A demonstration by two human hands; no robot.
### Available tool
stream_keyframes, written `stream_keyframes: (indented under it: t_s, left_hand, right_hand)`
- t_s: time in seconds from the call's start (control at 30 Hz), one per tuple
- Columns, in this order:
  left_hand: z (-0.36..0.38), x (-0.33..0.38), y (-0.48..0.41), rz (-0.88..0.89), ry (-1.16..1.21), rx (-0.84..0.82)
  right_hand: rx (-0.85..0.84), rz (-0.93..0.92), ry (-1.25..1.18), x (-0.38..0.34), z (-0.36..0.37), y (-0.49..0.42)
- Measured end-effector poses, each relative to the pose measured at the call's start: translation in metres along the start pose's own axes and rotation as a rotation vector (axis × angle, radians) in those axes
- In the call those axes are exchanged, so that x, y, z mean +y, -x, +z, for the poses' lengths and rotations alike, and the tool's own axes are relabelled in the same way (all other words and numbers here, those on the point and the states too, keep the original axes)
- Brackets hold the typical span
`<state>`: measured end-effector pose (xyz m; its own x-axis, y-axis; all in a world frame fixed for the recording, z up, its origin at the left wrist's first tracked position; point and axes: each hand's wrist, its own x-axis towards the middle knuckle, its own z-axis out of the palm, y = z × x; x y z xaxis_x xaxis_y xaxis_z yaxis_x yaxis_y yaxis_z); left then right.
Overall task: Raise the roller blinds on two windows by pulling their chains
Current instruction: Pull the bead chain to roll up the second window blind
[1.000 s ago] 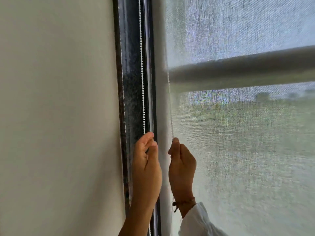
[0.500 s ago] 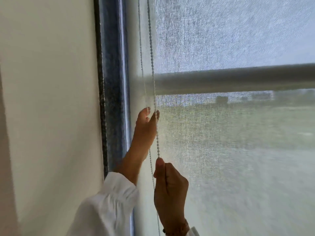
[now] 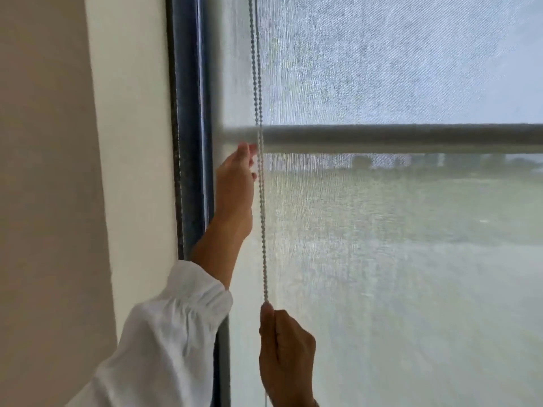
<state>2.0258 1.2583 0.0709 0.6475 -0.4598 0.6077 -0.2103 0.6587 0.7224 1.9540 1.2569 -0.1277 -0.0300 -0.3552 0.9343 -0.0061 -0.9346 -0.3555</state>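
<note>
Chain (image 3: 262,201): beaded, vertical, 12 o'clock of your right hand.
Right hand (image 3: 286,356): fist clamped on chain.
Left hand (image 3: 236,183): fingertips at chain; grip unclear.
Blind (image 3: 396,259): covers window.

The right hand (image 3: 286,351) is now lower down, pulling the bead chain (image 3: 262,201) with a tight grip. The left hand (image 3: 236,183) is now reaching up higher, with fingers loose beside the chain. The two hands are getting farther apart.
</note>
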Motion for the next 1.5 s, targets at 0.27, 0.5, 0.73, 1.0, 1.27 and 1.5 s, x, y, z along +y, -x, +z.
stream_keyframes:
  t_s: [0.27, 0.5, 0.73, 1.0, 1.27, 1.5]
  left_hand:
    - [-0.002, 0.070, 0.059, -0.020, 0.193, -0.117]
    - [-0.021, 0.097, 0.083, 0.190, 0.225, -0.157]
    - [-0.084, 0.099, 0.102, 0.075, 0.280, -0.259]
    - [-0.146, 0.070, 0.140, -0.209, 0.270, -0.329]
    - [-0.173, 0.055, 0.137, -0.171, 0.163, -0.411]
    - [-0.181, 0.088, 0.077, -0.373, 0.183, -0.593]
  right_hand:
    - [-0.049, 0.047, -0.028, -0.058, -0.034, 0.015]
    - [-0.196, 0.411, -0.411, -0.093, -0.024, 0.000]
    - [-0.101, 0.594, -1.080, -0.146, -0.013, -0.099]
    - [-0.157, 0.507, -0.947, -0.223, 0.017, -0.146]
    - [0.140, 0.272, -0.386, -0.254, 0.056, -0.133]
    - [0.200, 0.190, -0.195, -0.233, 0.064, -0.080]
